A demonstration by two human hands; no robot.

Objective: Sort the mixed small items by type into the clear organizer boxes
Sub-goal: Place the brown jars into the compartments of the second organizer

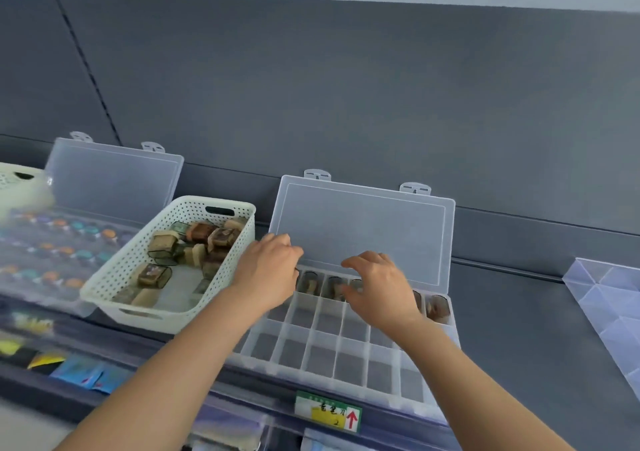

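Note:
A clear organizer box (332,357) with an upright open lid (363,232) lies on the shelf in front of me. Its back row holds several small brown items (310,282); the nearer compartments look bare. My left hand (268,270) hovers over the back left corner with fingers curled downward, and what it holds is hidden. My right hand (377,284) hangs over the back row's middle, fingers loosely curled, with nothing visible in them. To the left, a white perforated basket (114,277) holds several brown and beige wrapped items (201,242).
A second clear organizer (52,253) with coloured round pieces and a raised lid sits far left, partly behind another white basket (20,187). A clear divided tray (609,308) lies at the right. A shelf label (329,412) and packets (79,371) lie below.

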